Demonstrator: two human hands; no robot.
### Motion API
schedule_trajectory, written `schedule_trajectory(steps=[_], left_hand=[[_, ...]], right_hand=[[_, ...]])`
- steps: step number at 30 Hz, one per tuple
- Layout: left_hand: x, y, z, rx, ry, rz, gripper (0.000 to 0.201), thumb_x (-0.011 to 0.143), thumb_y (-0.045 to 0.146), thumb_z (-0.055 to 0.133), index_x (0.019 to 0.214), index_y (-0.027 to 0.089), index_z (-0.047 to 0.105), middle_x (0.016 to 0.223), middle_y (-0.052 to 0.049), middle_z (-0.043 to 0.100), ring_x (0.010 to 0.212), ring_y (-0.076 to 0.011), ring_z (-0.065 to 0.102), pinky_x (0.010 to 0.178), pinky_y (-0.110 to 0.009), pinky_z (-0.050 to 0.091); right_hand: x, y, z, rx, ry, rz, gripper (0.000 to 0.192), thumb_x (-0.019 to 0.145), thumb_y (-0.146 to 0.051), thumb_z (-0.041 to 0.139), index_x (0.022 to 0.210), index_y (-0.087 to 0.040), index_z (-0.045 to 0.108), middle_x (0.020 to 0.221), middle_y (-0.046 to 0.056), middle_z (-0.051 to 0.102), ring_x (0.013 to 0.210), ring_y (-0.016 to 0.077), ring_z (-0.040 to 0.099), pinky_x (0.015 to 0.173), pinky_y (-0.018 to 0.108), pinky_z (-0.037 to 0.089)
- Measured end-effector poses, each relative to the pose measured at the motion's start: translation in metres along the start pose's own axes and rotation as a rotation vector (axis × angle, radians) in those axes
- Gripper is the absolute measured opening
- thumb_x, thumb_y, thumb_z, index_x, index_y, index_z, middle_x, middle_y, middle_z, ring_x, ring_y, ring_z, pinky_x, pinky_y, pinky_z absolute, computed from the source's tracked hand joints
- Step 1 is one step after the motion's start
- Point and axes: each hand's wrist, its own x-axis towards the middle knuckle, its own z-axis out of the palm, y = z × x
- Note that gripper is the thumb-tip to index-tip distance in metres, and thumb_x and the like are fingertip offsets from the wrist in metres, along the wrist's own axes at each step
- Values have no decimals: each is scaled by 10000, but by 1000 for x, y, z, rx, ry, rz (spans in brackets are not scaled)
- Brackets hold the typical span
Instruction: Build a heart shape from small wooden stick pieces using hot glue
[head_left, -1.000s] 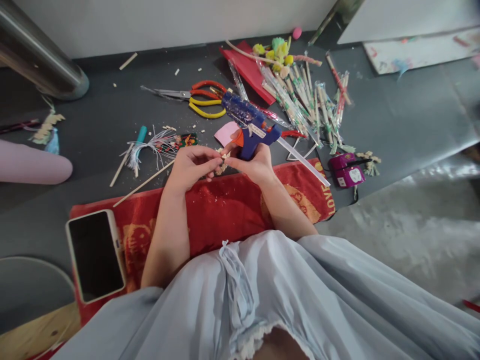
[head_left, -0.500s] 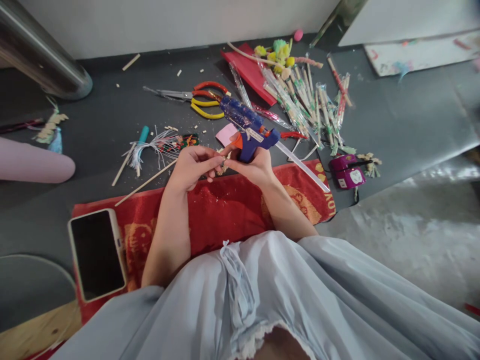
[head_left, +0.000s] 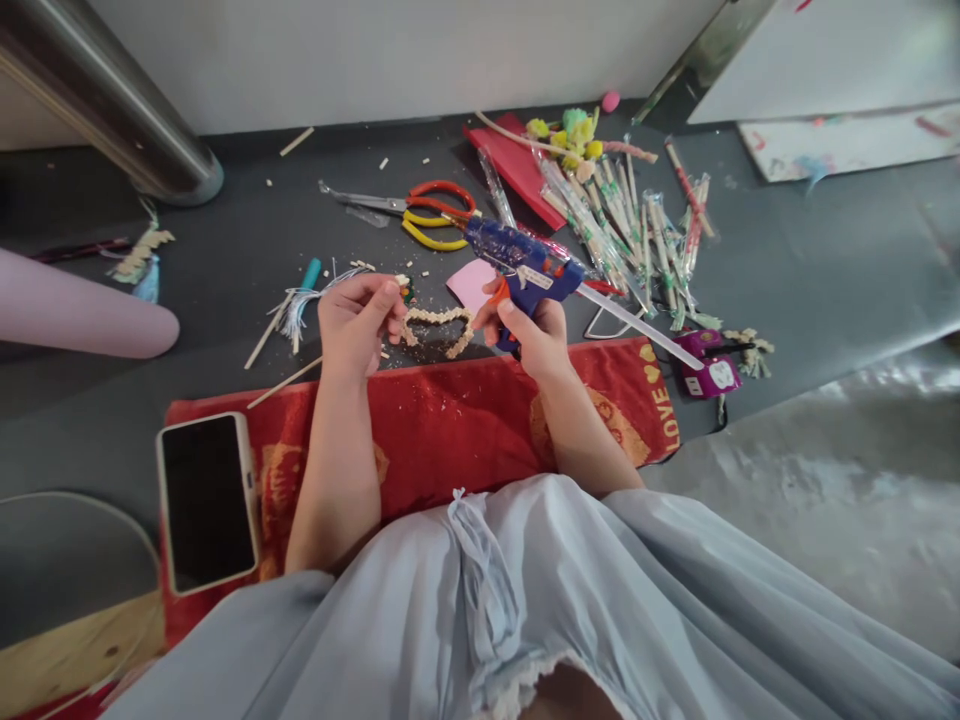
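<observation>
Your left hand (head_left: 354, 328) presses thumb and forefinger together; whether they hold one small piece cannot be told. Your right hand (head_left: 536, 335) wraps its fingers around one glue gun (head_left: 517, 256). One pale, ridged frame (head_left: 439, 317) lies between both hands. Outward, the counter (head_left: 810, 250) carries one towel (head_left: 457, 430), one phone (head_left: 208, 503) and one pink ball (head_left: 610, 101).

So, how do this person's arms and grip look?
The left grip and right grip are plain human hands, with no gloves or rings visible. The left forearm and right forearm are bare too. The garment is pale blue, with a drawstring.
</observation>
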Motion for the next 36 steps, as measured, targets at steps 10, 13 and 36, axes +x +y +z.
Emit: schedule_trajectory(steps=[10,13,36], left_hand=[[3,-3,-6,-85,36,59,414,617,523,910,745,178,720,529,42,618,338,-28,456,296,-140,328],[3,-4,-6,-74,58,39,374,642,466,912,753,168,715,527,42,613,344,-34,468,296,-142,333],[5,-9,-8,15,-1,105,428,603,545,906,746,184,726,522,55,604,343,-37,470,304,-146,359]], right_hand=[[-7,1,-2,-50,-145,76,461,795,-636,719,824,-186,626,654,-3,710,486,87,611,482,211,481],[-7,3,-3,-41,-167,95,454,790,-634,723,809,-189,636,615,-18,691,456,86,603,461,204,479],[-7,4,-5,-124,-214,136,501,821,-623,697,643,-158,636,563,-5,651,433,80,583,459,197,461]])
